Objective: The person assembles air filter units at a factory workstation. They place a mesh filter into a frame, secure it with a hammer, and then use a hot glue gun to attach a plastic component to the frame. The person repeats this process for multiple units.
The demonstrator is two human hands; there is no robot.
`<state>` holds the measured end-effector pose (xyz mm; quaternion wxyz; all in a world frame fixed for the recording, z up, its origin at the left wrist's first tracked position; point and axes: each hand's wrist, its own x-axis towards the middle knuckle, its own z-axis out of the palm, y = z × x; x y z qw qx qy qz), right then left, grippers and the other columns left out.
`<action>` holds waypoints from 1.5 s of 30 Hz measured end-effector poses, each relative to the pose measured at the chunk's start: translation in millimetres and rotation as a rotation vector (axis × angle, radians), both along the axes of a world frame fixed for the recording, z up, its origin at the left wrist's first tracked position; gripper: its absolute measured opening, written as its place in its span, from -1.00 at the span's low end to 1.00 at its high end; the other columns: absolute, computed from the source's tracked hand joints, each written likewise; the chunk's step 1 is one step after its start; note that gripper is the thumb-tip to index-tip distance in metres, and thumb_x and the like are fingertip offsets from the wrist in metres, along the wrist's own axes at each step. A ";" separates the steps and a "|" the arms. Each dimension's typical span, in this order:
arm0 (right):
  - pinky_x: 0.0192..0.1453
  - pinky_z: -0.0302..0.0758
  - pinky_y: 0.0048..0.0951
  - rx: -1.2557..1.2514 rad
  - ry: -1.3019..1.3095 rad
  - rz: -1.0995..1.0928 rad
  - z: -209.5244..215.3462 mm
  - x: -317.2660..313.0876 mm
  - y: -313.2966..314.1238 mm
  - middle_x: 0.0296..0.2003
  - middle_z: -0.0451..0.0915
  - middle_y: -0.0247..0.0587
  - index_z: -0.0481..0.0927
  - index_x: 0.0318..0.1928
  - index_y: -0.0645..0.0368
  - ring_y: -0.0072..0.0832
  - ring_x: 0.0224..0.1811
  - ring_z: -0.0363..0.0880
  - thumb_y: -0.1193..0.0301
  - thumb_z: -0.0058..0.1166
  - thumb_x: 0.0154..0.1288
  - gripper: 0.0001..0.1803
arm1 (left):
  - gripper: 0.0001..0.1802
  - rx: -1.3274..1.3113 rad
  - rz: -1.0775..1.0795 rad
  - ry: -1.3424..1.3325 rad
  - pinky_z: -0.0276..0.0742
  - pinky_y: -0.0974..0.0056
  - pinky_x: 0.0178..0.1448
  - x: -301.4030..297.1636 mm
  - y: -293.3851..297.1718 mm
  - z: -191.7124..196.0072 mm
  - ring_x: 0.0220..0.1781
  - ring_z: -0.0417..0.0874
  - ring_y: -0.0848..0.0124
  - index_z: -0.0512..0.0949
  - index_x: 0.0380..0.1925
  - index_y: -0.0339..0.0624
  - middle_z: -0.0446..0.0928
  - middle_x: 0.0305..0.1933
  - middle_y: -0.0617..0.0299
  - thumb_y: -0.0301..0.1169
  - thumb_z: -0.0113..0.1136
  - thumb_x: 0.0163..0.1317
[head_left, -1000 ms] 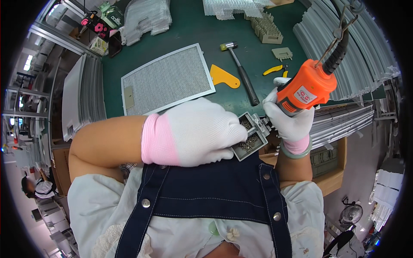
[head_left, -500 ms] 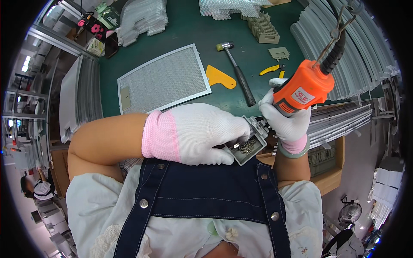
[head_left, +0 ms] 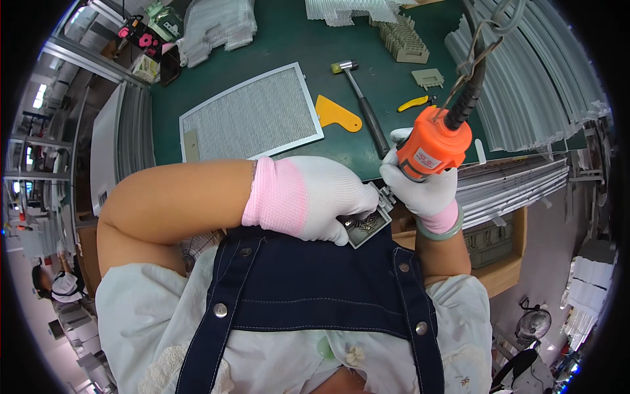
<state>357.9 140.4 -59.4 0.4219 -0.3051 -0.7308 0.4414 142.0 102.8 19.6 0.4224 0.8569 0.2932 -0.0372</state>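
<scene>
My right hand [head_left: 420, 187], in a white glove with a pink cuff, is closed round an orange electric screwdriver [head_left: 433, 148] with a black cable at its top. The tool's lower end is hidden behind that hand. My left hand [head_left: 331, 197], gloved alike, is closed on the left end of a small grey open box [head_left: 373, 231], its thumb along the near side. Small metal screws [head_left: 365, 223] lie in the box. A grey clip-like part [head_left: 386, 197] sits at the box's far edge, beside the right hand. My left fingertips are partly hidden.
On the green table [head_left: 262, 56] lie a framed mesh panel [head_left: 249, 115], a yellow scraper [head_left: 338, 115], a hammer [head_left: 364, 105] and yellow-handled pliers [head_left: 413, 104]. Stacked metal strips [head_left: 525, 85] stand at right. A wooden crate [head_left: 505, 266] is below the table edge.
The screwdriver and my right hand have moved left and tilted more upright. The grey box has shifted slightly left, and my left wrist has come further right.
</scene>
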 end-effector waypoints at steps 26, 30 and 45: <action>0.01 0.54 -0.37 -0.263 0.259 0.301 -15.7 -40.8 39.4 -0.16 0.60 -0.28 0.52 0.09 0.28 -0.49 -0.11 0.57 0.45 0.38 0.08 -0.46 | -0.75 -0.183 0.742 -0.849 0.56 0.16 0.13 9.3 49.2 17.3 -0.02 0.69 0.29 0.55 -0.23 -0.29 0.67 -0.22 0.07 -0.51 0.30 0.05; 0.08 0.55 -0.15 0.112 -0.417 -0.605 -66.0 11.3 101.0 -0.03 0.60 -0.02 0.52 0.12 0.25 -0.19 -0.03 0.62 -0.02 0.26 0.22 -0.34 | -0.72 -0.004 1.059 -0.794 0.59 0.30 -0.09 8.1 22.8 22.6 -0.27 0.67 0.44 0.52 -0.19 -0.27 0.60 -0.33 0.20 -0.47 0.36 0.11; 0.16 0.60 -0.08 -0.200 -1.105 -0.777 -78.6 22.3 127.3 -0.01 0.64 0.14 0.54 0.01 0.28 0.02 0.08 0.65 0.05 0.46 -0.14 -0.24 | -0.62 1.003 1.195 -0.356 0.51 0.44 -0.17 -7.9 -28.2 39.4 -0.33 0.57 0.60 0.51 -0.08 -0.30 0.59 -0.35 0.31 -0.43 0.42 0.15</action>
